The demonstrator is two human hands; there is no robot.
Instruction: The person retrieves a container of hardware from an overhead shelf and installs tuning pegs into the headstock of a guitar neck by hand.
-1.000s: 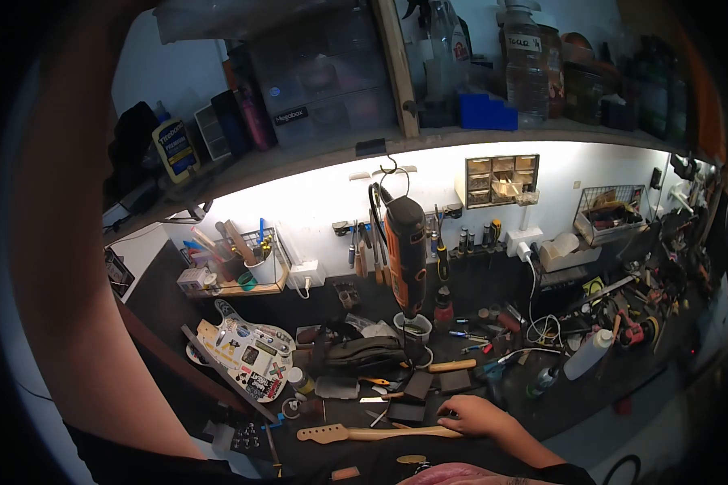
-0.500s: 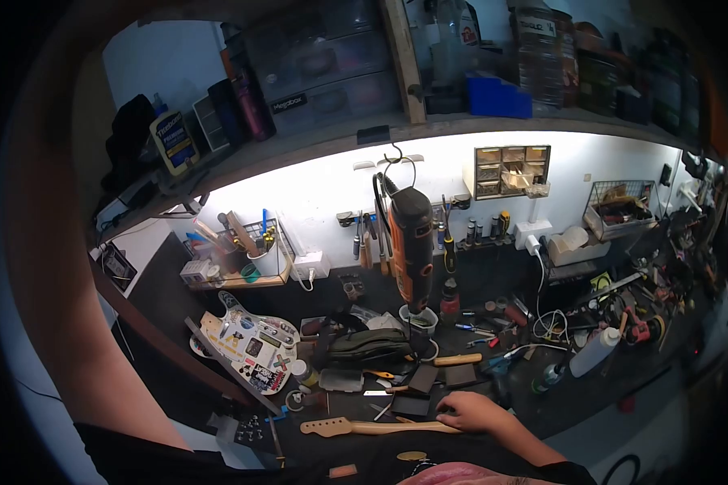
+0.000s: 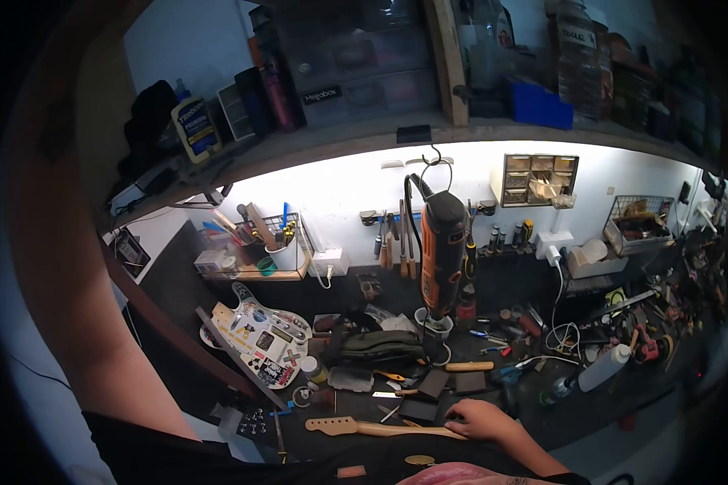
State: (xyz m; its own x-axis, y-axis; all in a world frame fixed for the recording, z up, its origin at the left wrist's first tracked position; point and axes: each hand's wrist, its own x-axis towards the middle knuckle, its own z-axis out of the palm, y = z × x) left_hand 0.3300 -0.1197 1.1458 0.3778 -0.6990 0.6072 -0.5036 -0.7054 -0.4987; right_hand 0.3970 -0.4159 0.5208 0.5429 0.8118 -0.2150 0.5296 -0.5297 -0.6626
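Note:
My right hand (image 3: 479, 421) is at the right end of a pale wooden guitar neck (image 3: 380, 429), its fingers curled and touching the wood. The neck lies sideways along the near edge of the bench, with its headstock (image 3: 332, 426) and tuner holes to the left. My left arm (image 3: 93, 307) reaches up along the left side of the view; its hand is out of sight. Just beyond the neck are a knife (image 3: 392, 394) and dark flat blocks (image 3: 434, 385). A white guitar body (image 3: 263, 343) covered in stickers leans at the left.
An orange and black rotary tool (image 3: 443, 259) hangs from a hook under the shelf (image 3: 340, 147). A green-black pouch (image 3: 380, 347), a wooden handle (image 3: 469, 366) and a white bottle (image 3: 605, 368) lie or stand on the cluttered bench. Small metal parts (image 3: 253, 422) sit at the left.
The view has turned slightly left, so the bench and shelf appear further right. My right hand stays at the end of the guitar neck, and the left arm remains raised.

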